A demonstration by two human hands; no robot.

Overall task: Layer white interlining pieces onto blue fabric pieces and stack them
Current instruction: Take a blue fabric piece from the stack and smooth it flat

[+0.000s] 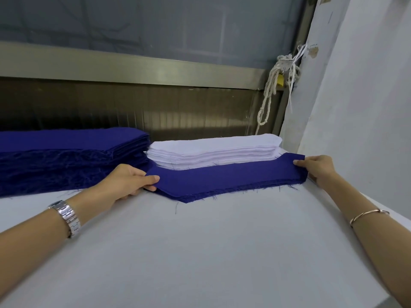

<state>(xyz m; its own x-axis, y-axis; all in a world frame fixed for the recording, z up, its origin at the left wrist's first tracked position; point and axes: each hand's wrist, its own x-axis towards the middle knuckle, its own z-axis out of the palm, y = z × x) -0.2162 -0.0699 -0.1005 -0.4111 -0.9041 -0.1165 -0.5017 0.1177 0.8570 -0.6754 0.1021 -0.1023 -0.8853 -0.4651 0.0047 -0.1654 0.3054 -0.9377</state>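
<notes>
A thin pile of blue pieces [222, 181] lies on the worktop [200, 252], directly in front of the white stack [213, 150], whose lower front edge it hides. The pile is a long band with one blunt point in its near edge, like a shallow chevron. Its cloth is a deep, matte royal blue of close weave. The cut edges are frayed, and loose threads trail onto the worktop. Several layers show along the near edge.

The left hand [129, 181] pinches the pile's left end, thumb flat on top and fingers curled under. The right hand [318, 170] holds the right end the same way, thumb on the top face and fingers bent down behind the corner.

The white stack is many thin, pale, smooth sheets with a rounded right end, their edges stepped slightly. At the left a far thicker blue stack [66, 152] sits just beside it, its near side a shaggy mass of frayed thread.

The worktop is covered in a plain, pale grey-white sheet. A steel link watch [66, 216] is on the left wrist and a thin rose-gold bangle [367, 215] on the right. Behind the stacks runs a dull metal frame [133, 67] with grey panes above and a ribbed brown panel below. A thick off-white rope [270, 92] hangs knotted at the corner with a small yellow padlock [280, 80] beside it. A white wall [367, 85] closes in the right side, close to the right hand.
</notes>
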